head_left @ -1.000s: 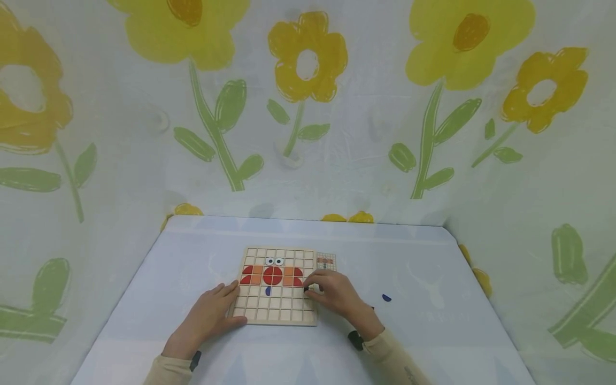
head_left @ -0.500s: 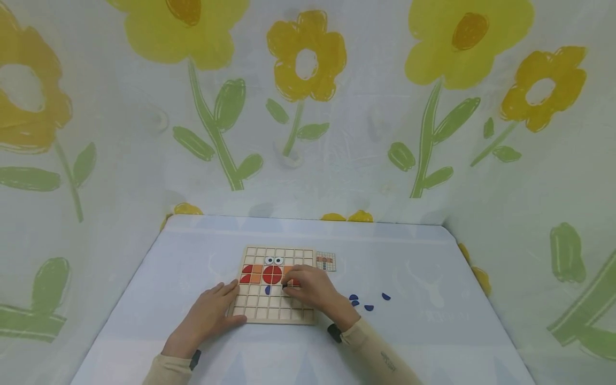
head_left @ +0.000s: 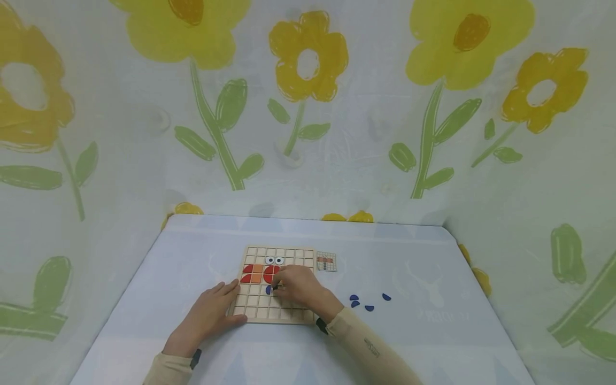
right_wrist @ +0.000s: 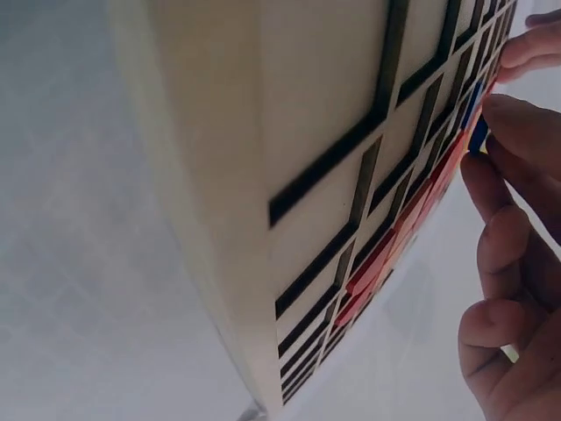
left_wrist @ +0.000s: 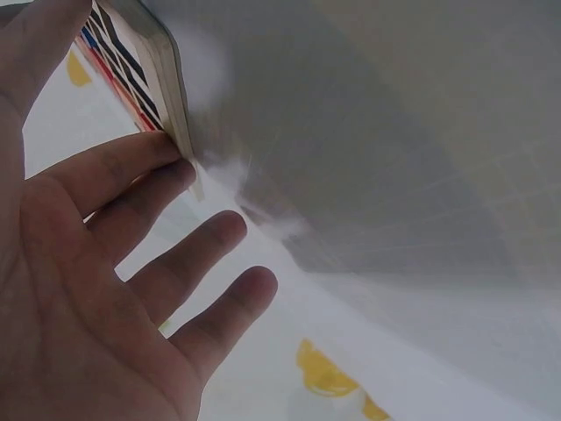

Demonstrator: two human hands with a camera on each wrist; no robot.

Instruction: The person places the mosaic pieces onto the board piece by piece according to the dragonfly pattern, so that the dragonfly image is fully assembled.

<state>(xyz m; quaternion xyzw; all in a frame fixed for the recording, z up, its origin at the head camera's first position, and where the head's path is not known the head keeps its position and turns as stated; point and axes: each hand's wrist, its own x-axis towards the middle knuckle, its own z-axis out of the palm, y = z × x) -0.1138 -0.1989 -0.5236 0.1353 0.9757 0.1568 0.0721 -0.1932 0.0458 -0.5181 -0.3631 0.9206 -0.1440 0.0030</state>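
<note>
A wooden grid board (head_left: 255, 315) lies on the table with red, orange and eye-printed pieces set in its cells. My left hand (head_left: 207, 315) rests along its left side, fingers fairly straight; in the left wrist view two fingertips (left_wrist: 180, 167) touch the board's edge. Over the middle of the board, my right hand (head_left: 300, 289) pinches a blue half-circle piece (right_wrist: 479, 133) between thumb and fingertips. Right beside it, another blue half-circle (head_left: 268, 290) sits in a cell below the red circle (head_left: 268, 275). The right hand covers the right-hand red and orange pieces in the head view.
Several loose blue half-circle pieces (head_left: 369, 308) lie on the table right of the board. A small pattern card (head_left: 326, 261) lies against the board's upper right side. Flower-printed cloth (head_left: 356, 133) encloses the table at the back and sides.
My right hand has moved left across the board with the blue half-circle piece, from the right edge to beside the seated blue piece. The left hand has stayed in place.
</note>
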